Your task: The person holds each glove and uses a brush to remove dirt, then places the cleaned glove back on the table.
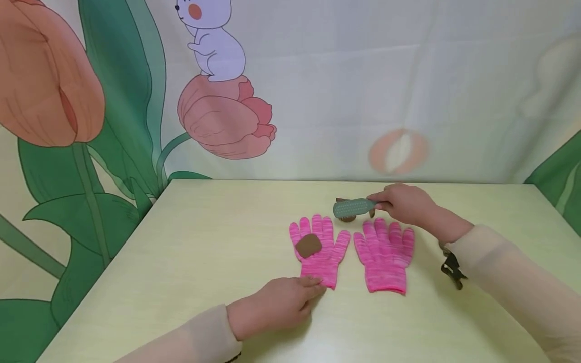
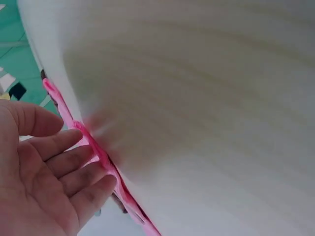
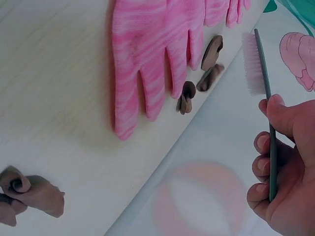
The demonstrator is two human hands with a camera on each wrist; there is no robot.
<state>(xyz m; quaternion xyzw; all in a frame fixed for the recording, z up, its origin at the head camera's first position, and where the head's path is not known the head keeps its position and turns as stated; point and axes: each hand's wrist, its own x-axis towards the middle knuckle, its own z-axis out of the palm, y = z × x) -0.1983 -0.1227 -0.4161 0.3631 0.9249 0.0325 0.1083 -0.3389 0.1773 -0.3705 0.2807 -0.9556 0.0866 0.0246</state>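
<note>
In the head view two pink knit gloves lie flat side by side, the left glove [image 1: 321, 269] and the right glove [image 1: 386, 272]. A flat brown piece [image 1: 308, 245] lies on the left glove. My left hand [image 1: 279, 306] rests its fingertips on that glove's cuff; in the left wrist view its fingers [image 2: 74, 162] are extended and slightly bent. Beyond the gloves my right hand [image 1: 404, 202] grips a green brush [image 1: 351, 207] by its handle, above the table. The right wrist view shows the brush's bristles [image 3: 253, 61] and the fingers curled round the handle.
Curled brown pieces [image 3: 212, 53] lie past the glove fingertips, partly hidden by the brush in the head view. More dark curled pieces [image 1: 453, 272] lie beside the right forearm. A printed curtain [image 1: 327, 101] hangs behind the pale yellow table [image 1: 204, 242].
</note>
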